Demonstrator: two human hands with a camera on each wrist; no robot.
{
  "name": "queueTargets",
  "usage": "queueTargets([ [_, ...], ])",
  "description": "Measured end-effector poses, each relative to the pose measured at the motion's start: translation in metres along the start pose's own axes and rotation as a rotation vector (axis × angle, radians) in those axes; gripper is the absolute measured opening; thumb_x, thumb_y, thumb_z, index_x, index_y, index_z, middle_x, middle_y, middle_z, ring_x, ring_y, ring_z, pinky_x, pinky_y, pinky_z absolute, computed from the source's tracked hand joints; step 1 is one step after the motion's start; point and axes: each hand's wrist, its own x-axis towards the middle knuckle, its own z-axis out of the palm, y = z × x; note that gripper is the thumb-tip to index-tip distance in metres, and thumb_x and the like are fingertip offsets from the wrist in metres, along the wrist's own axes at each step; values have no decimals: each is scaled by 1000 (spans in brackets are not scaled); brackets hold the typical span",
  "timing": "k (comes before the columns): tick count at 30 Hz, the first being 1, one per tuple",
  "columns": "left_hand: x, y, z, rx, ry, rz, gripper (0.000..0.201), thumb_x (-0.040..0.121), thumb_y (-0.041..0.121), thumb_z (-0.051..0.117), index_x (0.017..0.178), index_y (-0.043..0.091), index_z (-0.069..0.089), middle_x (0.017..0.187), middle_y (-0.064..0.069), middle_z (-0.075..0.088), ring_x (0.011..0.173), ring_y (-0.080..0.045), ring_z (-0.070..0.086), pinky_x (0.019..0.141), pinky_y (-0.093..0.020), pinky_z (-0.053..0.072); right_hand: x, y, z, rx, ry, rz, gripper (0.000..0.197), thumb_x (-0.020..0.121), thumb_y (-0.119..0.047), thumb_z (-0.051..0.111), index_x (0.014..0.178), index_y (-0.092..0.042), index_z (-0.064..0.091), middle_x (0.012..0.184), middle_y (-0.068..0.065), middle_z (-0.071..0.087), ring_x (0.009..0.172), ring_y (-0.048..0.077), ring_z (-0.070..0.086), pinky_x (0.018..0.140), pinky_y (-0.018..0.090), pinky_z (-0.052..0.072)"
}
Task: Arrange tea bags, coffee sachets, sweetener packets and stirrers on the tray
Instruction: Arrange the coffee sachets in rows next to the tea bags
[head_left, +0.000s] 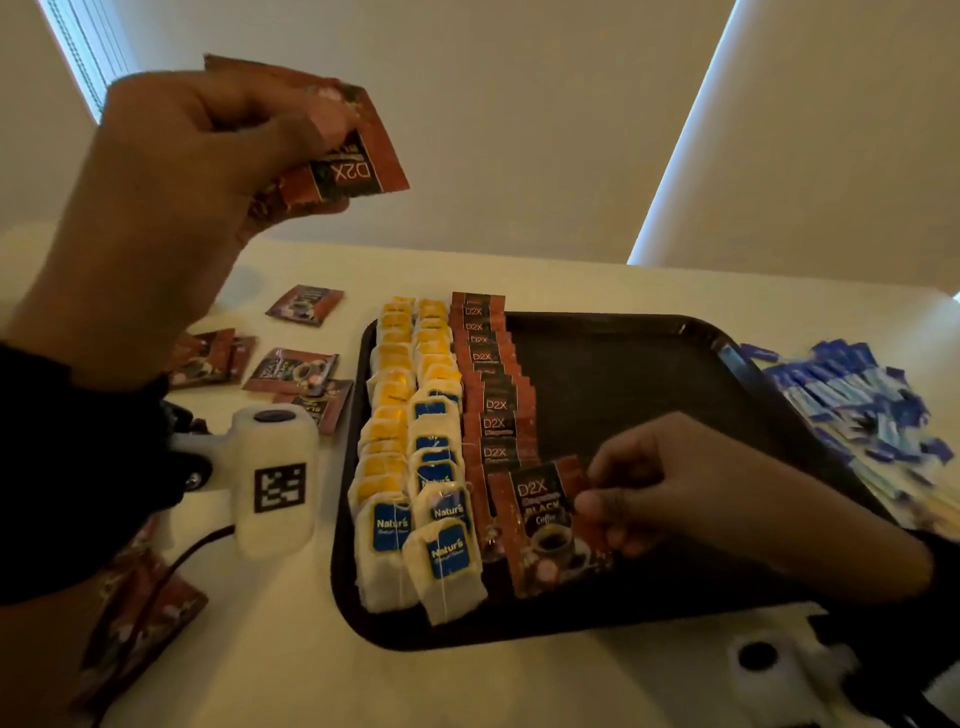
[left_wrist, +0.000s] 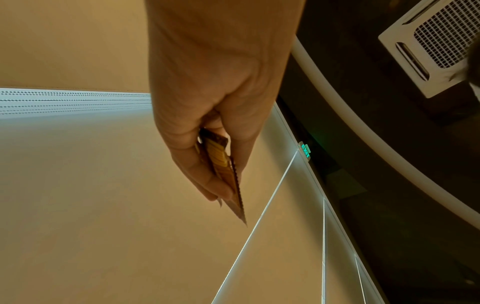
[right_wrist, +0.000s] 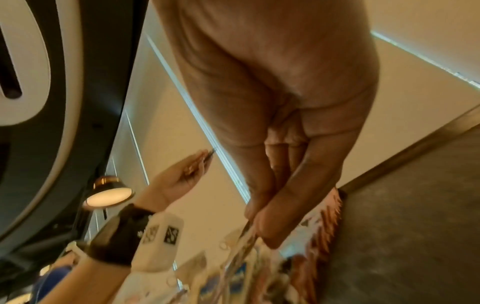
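- Head view: your right hand (head_left: 670, 483) pinches a coffee sachet (head_left: 545, 525) at the tray's (head_left: 649, 618) near end, beside the tea bags (head_left: 415, 457).
- Your left hand (head_left: 208, 156) grips spare sachets (head_left: 343, 150), raised beyond the tray's left side.

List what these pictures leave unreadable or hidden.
- How many coffee sachets the left hand holds: head view, fingers cover them; left wrist view shows only edges.
- Print on the blue packets: head view, blurred.
- Stirrers: none visible in any view.
- The tray in the right wrist view: blurred, hidden behind the right hand.
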Motion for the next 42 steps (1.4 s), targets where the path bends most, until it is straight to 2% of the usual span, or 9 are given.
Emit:
queueTargets([
  [7, -4, 5, 6, -23, 18, -18, 19, 74, 37, 66, 87, 24, 65, 107, 9, 65, 94, -12, 69, 75, -20, 56, 23, 1, 10, -42, -68, 122, 7, 86, -19, 63, 85, -12, 66, 78, 0, 72, 70, 7, 69, 61, 15, 52],
  [13, -4, 3, 5, 14, 2, 5, 14, 80, 34, 65, 88, 23, 65, 107, 9, 65, 95, -12, 69, 76, -22, 56, 34, -4, 12, -95, -109, 183, 11, 88, -20, 61, 82, -12, 65, 71, 0, 70, 65, 6, 67, 60, 16, 53],
  [19, -6, 5, 7, 41, -39, 5, 18, 78, 40, 63, 91, 29, 64, 112, 11, 63, 97, -9, 68, 75, -19, 55, 38, -4, 13, -81, -98, 193, 12, 88, -18, 61, 88, -6, 66, 81, 6, 72, 71, 10, 69, 61, 17, 55],
  [24, -11, 9, 17, 35, -34, -59, 4, 87, 24, 61, 88, 23, 65, 104, 9, 65, 91, -8, 69, 71, -17, 55, 39, -5, 10, -69, -92, 201, 13, 87, -20, 62, 86, -8, 65, 75, 3, 72, 69, 9, 70, 59, 16, 55],
  [27, -14, 11, 23, 60, -109, -137, 12, 90, 17, 58, 87, 22, 68, 98, 10, 66, 86, -6, 70, 69, -15, 55, 33, -10, 7, -150, -89, 202, 24, 82, -31, 65, 87, -8, 66, 75, 3, 72, 68, 8, 69, 60, 17, 54],
  [31, -16, 8, 29, 179, -271, -202, 25, 91, 12, 55, 92, 32, 71, 103, 14, 64, 87, -6, 68, 68, -17, 55, 16, -28, 0, -216, 82, -11, 31, 75, -45, 61, 87, -16, 63, 79, -1, 70, 69, 5, 69, 62, 16, 55],
  [35, -26, 6, 43, 162, -493, -212, 20, 83, 5, 63, 86, 24, 69, 102, 13, 65, 85, -3, 68, 59, -13, 52, 7, -45, 6, 1, 251, -223, 53, 65, -53, 55, 106, -20, 55, 89, 0, 68, 76, 7, 69, 68, 25, 59],
  [38, -31, 3, 53, 113, -581, -207, 16, 70, 13, 69, 83, 19, 63, 102, 10, 67, 90, -8, 69, 61, -18, 55, 10, -44, 16, 128, 226, -233, 33, 76, -40, 61, 102, -20, 55, 92, 1, 69, 82, 12, 70, 73, 33, 59],
  [42, -31, 0, 55, 82, -577, -199, 28, 59, 22, 72, 86, 21, 62, 101, 3, 69, 89, -13, 70, 67, -23, 58, 16, -37, 17, 301, 272, -240, 12, 85, -18, 62, 95, -12, 60, 83, 3, 70, 76, 12, 69, 75, 33, 58],
])
